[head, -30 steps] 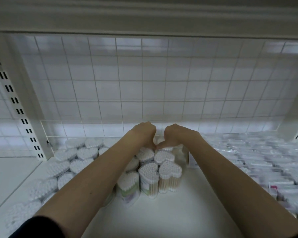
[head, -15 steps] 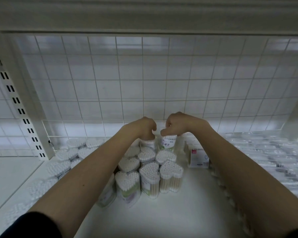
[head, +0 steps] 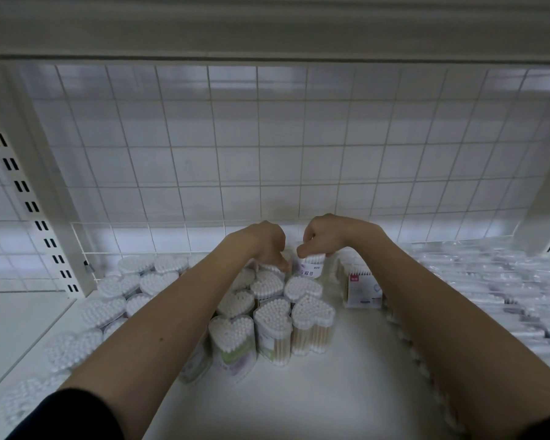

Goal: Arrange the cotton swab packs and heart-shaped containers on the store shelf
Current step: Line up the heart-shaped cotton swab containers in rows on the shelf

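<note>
Heart-shaped container [head: 311, 265], label writing unreadable, pinched by right hand [head: 326, 233] fingers; left hand [head: 262, 244] fingers curled.

Your right hand [head: 326, 235], at frame centre, grips a lifted swab container [head: 311, 265] by its top. Your left hand [head: 264, 244] curls its fingertips down onto the heart-shaped containers [head: 275, 315] clustered on the white shelf [head: 346, 385]. Flat cotton swab packs [head: 489, 287] fill the right side.
</note>
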Demonstrator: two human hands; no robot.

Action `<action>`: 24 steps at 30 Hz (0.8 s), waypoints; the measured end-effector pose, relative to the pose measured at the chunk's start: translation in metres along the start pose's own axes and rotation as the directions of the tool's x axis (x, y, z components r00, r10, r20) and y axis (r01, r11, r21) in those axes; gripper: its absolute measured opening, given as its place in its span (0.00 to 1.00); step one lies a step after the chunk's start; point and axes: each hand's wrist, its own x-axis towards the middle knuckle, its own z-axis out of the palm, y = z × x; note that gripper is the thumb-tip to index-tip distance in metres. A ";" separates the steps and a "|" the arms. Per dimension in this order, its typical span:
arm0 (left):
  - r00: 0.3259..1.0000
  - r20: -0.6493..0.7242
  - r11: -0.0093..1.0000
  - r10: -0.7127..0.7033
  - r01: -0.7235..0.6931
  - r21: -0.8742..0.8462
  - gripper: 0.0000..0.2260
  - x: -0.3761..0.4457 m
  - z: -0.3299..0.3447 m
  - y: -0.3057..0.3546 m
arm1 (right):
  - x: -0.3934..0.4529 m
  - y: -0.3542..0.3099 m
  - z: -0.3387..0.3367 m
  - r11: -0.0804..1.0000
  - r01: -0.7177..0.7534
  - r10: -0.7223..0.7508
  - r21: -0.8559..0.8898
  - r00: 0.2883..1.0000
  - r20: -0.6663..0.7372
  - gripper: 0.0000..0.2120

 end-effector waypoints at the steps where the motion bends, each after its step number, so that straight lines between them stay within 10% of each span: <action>1: 1.000 -0.013 1.000 0.011 -0.011 0.001 0.26 0.000 0.000 0.000 | 0.000 0.000 0.000 1.000 -0.002 0.002 -0.012 1.000 0.001 0.20; 24: 0.998 -0.058 0.998 0.003 -0.007 -0.067 0.26 0.002 -0.017 -0.006 | 0.004 0.002 -0.005 0.999 -0.034 0.034 -0.013 0.999 0.011 0.25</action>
